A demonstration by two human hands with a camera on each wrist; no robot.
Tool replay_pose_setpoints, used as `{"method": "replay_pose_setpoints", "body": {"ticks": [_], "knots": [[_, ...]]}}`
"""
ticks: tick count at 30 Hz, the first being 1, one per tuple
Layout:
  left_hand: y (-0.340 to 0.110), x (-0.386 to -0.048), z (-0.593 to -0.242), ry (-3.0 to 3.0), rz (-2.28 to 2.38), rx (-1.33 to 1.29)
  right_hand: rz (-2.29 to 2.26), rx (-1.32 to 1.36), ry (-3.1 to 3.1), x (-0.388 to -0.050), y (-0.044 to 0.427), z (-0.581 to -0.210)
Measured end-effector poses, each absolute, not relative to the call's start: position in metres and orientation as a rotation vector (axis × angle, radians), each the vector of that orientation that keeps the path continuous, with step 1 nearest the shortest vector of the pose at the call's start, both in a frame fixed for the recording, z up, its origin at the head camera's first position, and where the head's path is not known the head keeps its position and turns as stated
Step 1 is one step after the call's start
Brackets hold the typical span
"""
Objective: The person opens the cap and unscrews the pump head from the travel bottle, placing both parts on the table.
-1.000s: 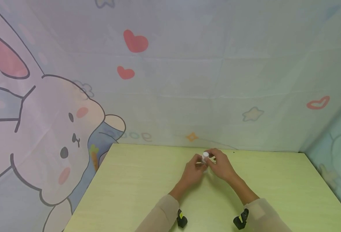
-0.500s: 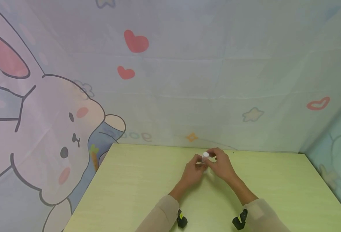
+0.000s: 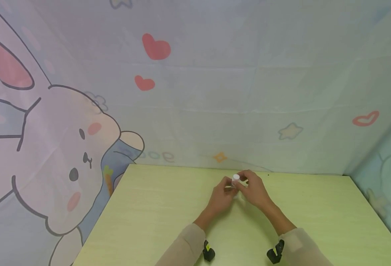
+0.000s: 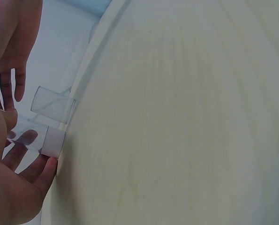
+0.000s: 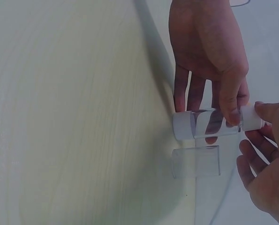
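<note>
A clear bottle (image 5: 207, 123) with a white base (image 5: 182, 125) stands upright on the table between both hands. My left hand (image 3: 221, 196) grips its body low down, fingers wrapped round behind it. At the top, my right hand (image 3: 254, 190) pinches the white cap (image 3: 236, 177) between thumb and fingers; its other fingers are bent and apart from the bottle. In the right wrist view, a clear cylinder (image 5: 202, 161), like a cover or cup, stands beside the bottle, touched by neither hand. The left wrist view shows this clear cylinder (image 4: 52, 105) too.
The pale yellow table (image 3: 162, 207) reaches back to a wall cloth (image 3: 208, 92) printed with a rabbit, hearts and stars. Black wrist devices (image 3: 208, 251) sit at both beige sleeves. A tiny dark speck (image 3: 268, 174) lies near the table's back edge.
Both hands stay on the bottle and its cap in nearly the same place. Only a very slight shift of the right wrist shows.
</note>
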State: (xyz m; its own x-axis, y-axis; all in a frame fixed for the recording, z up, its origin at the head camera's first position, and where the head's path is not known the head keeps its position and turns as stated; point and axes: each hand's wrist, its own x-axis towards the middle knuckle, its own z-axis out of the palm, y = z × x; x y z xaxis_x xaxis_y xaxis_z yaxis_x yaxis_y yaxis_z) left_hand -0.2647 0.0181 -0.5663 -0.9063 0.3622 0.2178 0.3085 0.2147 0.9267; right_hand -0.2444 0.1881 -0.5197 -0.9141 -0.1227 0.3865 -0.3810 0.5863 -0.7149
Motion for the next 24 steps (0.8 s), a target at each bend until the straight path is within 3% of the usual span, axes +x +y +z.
{"method": "replay_pose_setpoints", "body": {"ticks": [24], "knots": [[0.0211, -0.2688, -0.5689, 2.446, 1.834, 0.682, 1.217, 0.515, -2.518, -0.2457, 0.1908, -0.5176]]}}
